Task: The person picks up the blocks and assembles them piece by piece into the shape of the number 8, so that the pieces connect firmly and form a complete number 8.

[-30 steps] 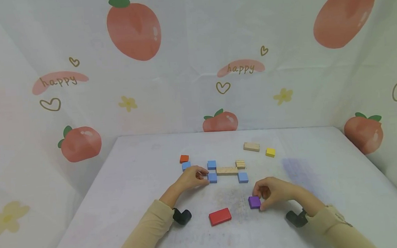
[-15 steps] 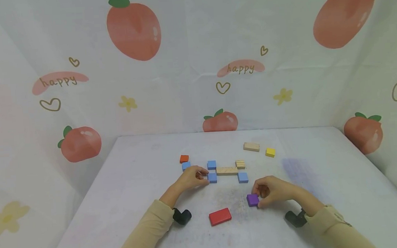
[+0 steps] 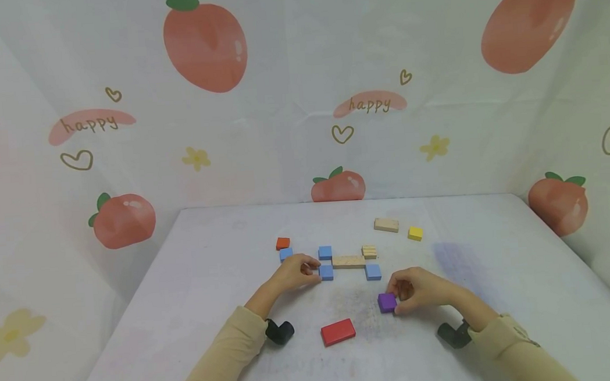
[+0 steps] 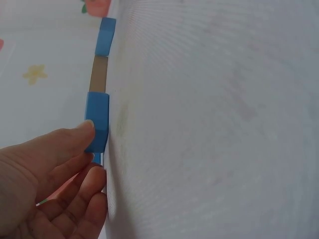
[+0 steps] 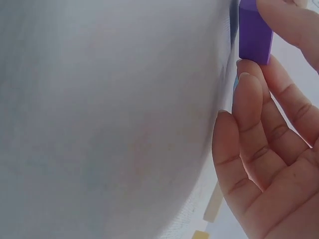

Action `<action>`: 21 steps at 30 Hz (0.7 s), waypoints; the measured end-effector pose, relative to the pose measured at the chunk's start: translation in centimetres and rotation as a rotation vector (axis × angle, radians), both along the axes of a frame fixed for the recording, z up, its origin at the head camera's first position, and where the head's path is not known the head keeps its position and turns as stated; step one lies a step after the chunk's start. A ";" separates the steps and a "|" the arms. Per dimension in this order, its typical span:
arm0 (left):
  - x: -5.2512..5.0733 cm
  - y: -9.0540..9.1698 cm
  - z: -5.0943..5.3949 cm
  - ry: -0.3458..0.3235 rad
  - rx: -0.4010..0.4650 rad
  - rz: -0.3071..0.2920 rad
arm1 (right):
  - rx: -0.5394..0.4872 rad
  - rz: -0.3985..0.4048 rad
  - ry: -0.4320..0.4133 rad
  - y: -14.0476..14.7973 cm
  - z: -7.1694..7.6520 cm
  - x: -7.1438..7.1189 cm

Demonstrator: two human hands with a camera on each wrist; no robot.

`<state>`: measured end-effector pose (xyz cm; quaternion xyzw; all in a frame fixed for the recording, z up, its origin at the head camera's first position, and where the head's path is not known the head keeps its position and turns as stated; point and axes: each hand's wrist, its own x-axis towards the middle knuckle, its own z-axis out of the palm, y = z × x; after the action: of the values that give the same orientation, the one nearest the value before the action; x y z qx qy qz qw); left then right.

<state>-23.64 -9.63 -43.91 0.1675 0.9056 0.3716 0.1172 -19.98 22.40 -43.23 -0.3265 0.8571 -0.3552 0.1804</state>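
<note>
My right hand pinches a purple block at its right side, just above or on the table. In the right wrist view the thumb lies on the purple block, with fingertips at its other end. My left hand holds the left end of a blue block between thumb and fingers. This block touches a plain wooden bar. Another blue block lies behind it. At the bar's right end are a blue block and a ridged wooden block.
A red block lies nearest me on the white table. Left of the row are an orange-red block and a blue block, partly behind my left hand. Farther back right lie a wooden block and a yellow block.
With the purple block in its grip, my right hand has moved a little away from me and slightly left, toward the row of blocks. The left hand stays in place.
</note>
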 end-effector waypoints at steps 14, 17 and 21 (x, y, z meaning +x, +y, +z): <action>0.2 0.1 0.3 -0.019 0.011 0.014 | 0.010 -0.055 0.065 -0.4 0.2 -0.1; 0.2 0.1 0.3 -0.017 0.007 0.013 | 0.026 -0.073 0.068 -0.5 0.2 -0.2; 0.2 0.1 0.4 -0.016 0.005 0.013 | 0.044 -0.092 0.082 -0.8 0.2 -0.3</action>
<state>-23.46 -9.55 -43.51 0.1590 0.9047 0.3760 0.1218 -20.24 21.58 -43.08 -0.2971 0.8854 -0.3307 0.1357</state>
